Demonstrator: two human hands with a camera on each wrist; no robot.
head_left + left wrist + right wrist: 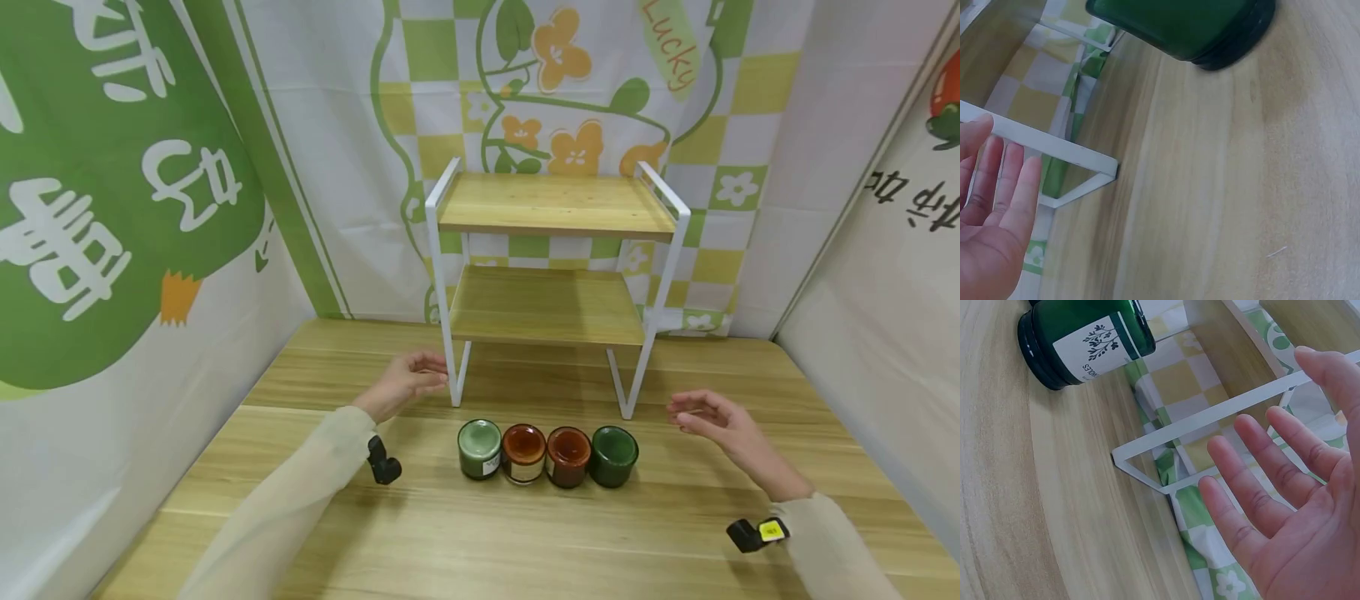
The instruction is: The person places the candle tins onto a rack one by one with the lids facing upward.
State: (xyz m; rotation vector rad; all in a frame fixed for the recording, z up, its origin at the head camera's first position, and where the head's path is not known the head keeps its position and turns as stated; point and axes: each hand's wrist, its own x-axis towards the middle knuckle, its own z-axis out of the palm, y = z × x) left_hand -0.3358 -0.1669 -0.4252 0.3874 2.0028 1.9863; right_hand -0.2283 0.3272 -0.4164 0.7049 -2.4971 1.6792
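The step in hand seems to be a handling of the two-tier rack (pixel 551 304) from its two sides, and I judge that symmetry matters most here. The rack stands upright on the wooden table (pixel 525 542), near the patterned cloth (pixel 337 167) at the back. The left hand (pixel 405 383) holds nothing; its fingers are loose and lie right by the left front leg (pixel 446 333), but whether they touch it I cannot tell. The right hand (pixel 723 429) is also free, with fingers apart and lightly bent, and it is beside the right front leg (pixel 651 333), with a visible gap. For a good grip, I think both palms should face inwards and close on the white side frames at the same height, so that the rack does not twist. Pressing evenly would be better than pulling from one side. Care is needed for the four jars just in front of the rack: light green jar (pixel 479 450), amber jar (pixel 524 454), reddish-brown jar (pixel 568 457) and dark green jar (pixel 613 457). They form a close row, so a bumped one could push its neighbour. The wrists should therefore remain outside this row.
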